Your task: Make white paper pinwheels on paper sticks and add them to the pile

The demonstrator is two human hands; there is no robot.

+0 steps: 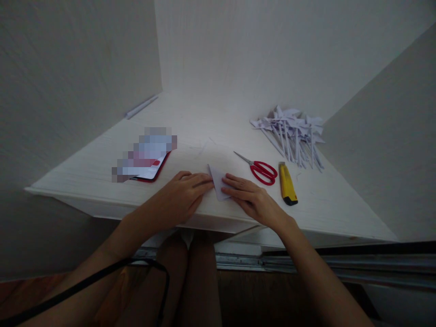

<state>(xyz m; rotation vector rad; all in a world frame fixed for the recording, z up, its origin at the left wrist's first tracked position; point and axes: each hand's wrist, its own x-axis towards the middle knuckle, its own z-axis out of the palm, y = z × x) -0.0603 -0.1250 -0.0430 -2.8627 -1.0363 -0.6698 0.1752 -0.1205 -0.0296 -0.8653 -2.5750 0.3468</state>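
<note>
A small piece of folded white paper (220,182) lies near the table's front edge, between my two hands. My left hand (184,195) grips its left edge, fingers close together at the fingertips. From the other side, my right hand (250,195) holds the paper, its fingertips pressed on the top face. Its thumb is hidden. Right of the paper lie scissors (262,172) with red handles, blades pointing to the far left. Beside them is a yellow utility knife (288,184) with a black end.
Several white paper pinwheels (293,129) on paper sticks are heaped at the back right. A phone in a red-edged case (155,171), partly blurred out, lies at left. Behind it is a rolled paper tube (141,107). Walls enclose the white table (112,150). A black strap (102,274) hangs at lower left.
</note>
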